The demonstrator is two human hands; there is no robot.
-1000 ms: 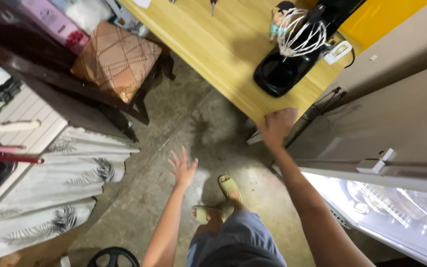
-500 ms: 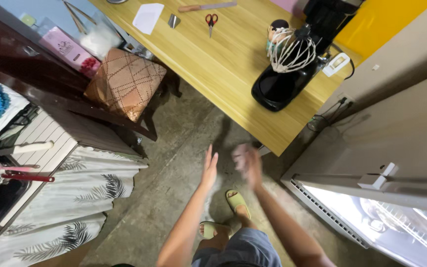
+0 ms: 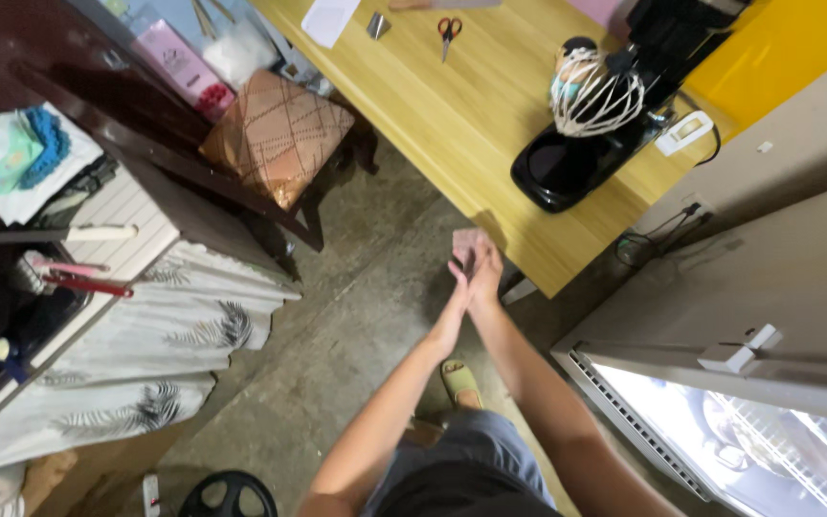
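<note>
Both palms pressed together, left hand (image 3: 458,278) and right hand (image 3: 482,268) hold nothing, near the table edge (image 3: 490,215).

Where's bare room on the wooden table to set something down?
Free: the long middle of the wooden table, between the scissors and the black stand mixer, running to the near edge above the pressed-together left hand and right hand. Crowded: the mixer corner with its whisk and cable, and the far end with paper.

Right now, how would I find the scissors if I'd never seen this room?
Look at the long wooden table running along the top. Near its far end, past the black stand mixer, lie small scissors. Their red handles set them apart from the white paper beside them.
</note>
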